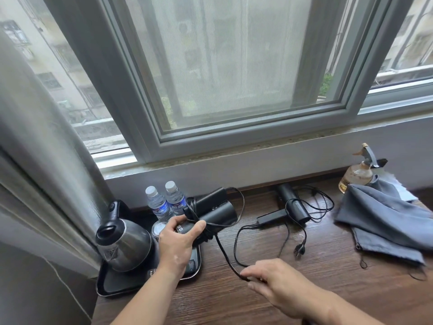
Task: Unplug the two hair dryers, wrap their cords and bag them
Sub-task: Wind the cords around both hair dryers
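A: Hair dryer 1 (218,211), location and condition?

B: Black, held over the right end of the tray (110,286). The left hand (179,242) grips its handle, with fingers and thumb curled round it and round the turns of cord (223,250) wound there. From the handle the cord runs down to the right hand (278,283), which pinches it between thumb and fingertips just above the table (316,296). That hand is blurred, its other fingers loosely stretched.

A: Remaining stock, largest first?

B:
- 1 window (234,66), gray frame, along the back wall.
- 1 curtain (35,148), far left.
- 1 table, dark wood.
- 1 gray cloth bag (384,221), lying crumpled at the table's right end, well apart from hair dryer 1.
- 1 tray, black, at the table's left end.
- 1 kettle (126,245), steel, standing on the tray.
- Hair dryer 2 (296,207), black, lying on the table by the wall to the right of hair dryer 1, with loose cord looped beside it.
- 1 spray bottle (357,173), behind the bag.
- 2 water bottles (160,205), at the tray's back edge, just behind hair dryer 1.
- 1 plug (300,248), 2 pins, flat on the table between the right hand and hair dryer 2. Cannot tell whose cord it ends.
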Available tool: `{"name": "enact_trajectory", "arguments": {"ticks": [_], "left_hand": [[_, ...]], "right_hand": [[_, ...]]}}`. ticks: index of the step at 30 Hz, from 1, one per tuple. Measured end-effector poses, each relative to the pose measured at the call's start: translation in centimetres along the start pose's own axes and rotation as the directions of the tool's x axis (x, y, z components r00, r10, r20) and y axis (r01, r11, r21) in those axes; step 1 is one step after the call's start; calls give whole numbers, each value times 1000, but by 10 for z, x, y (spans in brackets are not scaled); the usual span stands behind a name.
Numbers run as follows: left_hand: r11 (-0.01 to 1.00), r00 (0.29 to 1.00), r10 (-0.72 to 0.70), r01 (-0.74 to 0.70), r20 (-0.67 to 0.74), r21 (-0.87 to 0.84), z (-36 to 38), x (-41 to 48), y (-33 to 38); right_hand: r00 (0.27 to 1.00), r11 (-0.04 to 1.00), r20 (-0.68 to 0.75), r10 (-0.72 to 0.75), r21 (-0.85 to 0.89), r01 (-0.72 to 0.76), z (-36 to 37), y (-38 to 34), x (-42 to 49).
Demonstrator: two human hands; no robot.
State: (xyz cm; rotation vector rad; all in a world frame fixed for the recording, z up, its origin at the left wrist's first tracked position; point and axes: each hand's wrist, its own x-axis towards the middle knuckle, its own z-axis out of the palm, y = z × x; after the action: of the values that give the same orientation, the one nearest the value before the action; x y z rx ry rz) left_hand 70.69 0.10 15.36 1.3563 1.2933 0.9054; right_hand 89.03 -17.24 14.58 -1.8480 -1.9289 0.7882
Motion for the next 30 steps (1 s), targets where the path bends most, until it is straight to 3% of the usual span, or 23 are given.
{"name": "enact_trajectory", "arguments": {"ticks": [4,8,13,19,26,30], "left_hand": [[978,994,46,-64,95,199,-4,-5,-10],[958,979,37,-93,203,270,-4,-10,-12],[908,911,103,-250,400,337,2,-20,-3],[899,829,109,-317,549,301,2,-24,4],[933,730,5,-250,683,260,4,-29,7],[914,730,14,-286,683,287,6,-33,10]], "right_hand": [[993,979,-58,-98,-183,86,-22,-10,-2],[957,934,-185,-224,-320,157,-51,-21,4],[916,871,-197,-349,-429,239,-74,-28,25],[925,908,-225,-307,-360,213,-87,-29,40],[953,950,-201,-228,-262,172,-78,-24,43],[955,960,-208,-210,-229,162,-73,-22,42]]}}
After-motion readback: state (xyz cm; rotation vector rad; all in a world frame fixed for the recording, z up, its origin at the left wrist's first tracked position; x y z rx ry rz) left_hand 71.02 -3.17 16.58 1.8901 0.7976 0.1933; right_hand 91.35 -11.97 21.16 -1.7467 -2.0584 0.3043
